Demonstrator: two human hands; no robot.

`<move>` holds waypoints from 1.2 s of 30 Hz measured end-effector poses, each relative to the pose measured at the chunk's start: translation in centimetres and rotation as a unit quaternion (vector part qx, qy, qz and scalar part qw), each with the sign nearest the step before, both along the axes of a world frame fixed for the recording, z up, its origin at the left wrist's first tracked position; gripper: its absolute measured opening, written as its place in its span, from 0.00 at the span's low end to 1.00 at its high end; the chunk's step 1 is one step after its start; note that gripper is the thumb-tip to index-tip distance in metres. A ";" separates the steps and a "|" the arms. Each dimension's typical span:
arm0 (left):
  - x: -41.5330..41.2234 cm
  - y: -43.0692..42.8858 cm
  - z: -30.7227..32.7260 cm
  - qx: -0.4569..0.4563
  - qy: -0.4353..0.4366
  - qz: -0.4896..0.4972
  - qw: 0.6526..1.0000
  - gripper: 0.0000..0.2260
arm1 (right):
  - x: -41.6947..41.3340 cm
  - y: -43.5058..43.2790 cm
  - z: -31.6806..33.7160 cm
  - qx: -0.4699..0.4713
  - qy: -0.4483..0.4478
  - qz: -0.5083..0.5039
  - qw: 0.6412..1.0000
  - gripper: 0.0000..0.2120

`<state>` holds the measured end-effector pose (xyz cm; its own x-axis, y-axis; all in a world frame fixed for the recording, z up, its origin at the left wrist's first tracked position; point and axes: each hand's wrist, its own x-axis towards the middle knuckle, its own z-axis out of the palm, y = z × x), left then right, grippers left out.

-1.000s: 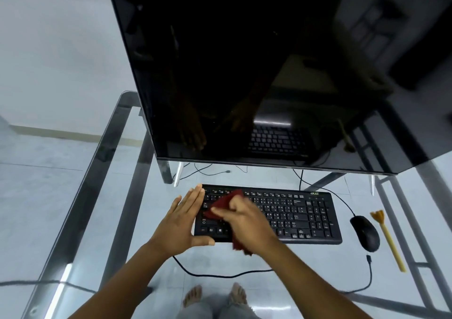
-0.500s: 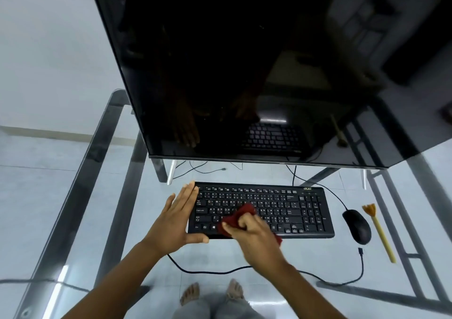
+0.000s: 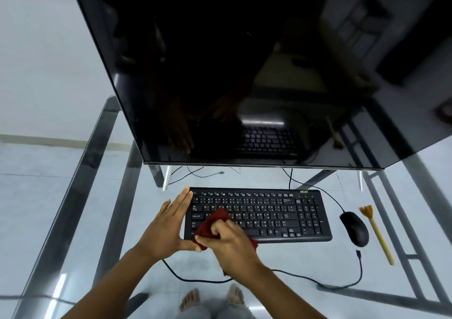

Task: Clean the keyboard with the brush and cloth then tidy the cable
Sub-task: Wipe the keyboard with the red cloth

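A black keyboard [image 3: 269,214] lies on the glass table below the monitor. My right hand [image 3: 228,241] grips a bunched dark red cloth [image 3: 211,224] and presses it on the keyboard's lower left keys. With straight fingers, my left hand [image 3: 168,223] rests flat against the keyboard's left end, thumb along the front edge. A yellow brush [image 3: 378,233] lies on the glass to the right of the mouse. The loose black cable [image 3: 318,280] runs along the glass in front of the keyboard, its plug [image 3: 359,254] free near the mouse.
A large dark monitor [image 3: 244,74] hangs over the back of the glass table [image 3: 73,196]. A black mouse [image 3: 354,228] sits right of the keyboard. More cables [image 3: 195,173] trail under the monitor. My bare feet show through the glass below.
My right hand has wiped the cloth from the keyboard's upper left keys down and right, then back left to the lower left corner. The left hand has stayed on the keyboard's left end.
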<state>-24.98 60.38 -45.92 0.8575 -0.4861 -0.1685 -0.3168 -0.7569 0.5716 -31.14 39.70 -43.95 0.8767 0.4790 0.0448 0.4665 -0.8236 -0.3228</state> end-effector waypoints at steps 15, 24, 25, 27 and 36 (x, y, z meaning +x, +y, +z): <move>0.0 0.0 0.3 -0.025 0.005 0.024 0.999 0.63 | 7.5 0.4 2.6 0.097 0.054 -0.160 0.981 0.14; -0.1 0.2 -0.3 -0.023 -0.001 0.019 1.000 0.63 | 6.2 1.9 1.7 0.068 0.083 -0.074 0.991 0.11; 0.0 0.1 -0.3 -0.024 0.001 0.020 1.000 0.64 | 6.7 0.9 2.0 0.085 0.071 -0.114 0.987 0.14; 0.0 0.2 -0.3 -0.026 0.007 0.026 0.999 0.64 | 7.4 -1.0 2.6 0.078 0.028 -0.232 0.969 0.18; 0.4 0.7 0.5 -0.046 -0.005 0.007 0.999 0.37 | 4.9 -0.5 2.8 0.132 0.091 -0.181 0.970 0.19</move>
<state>-24.57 61.12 -45.41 0.8659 -0.4870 -0.1146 -0.3131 -0.7061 0.6351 -26.23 39.22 -41.16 0.9903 0.1303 -0.0484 0.0762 -0.8004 -0.5946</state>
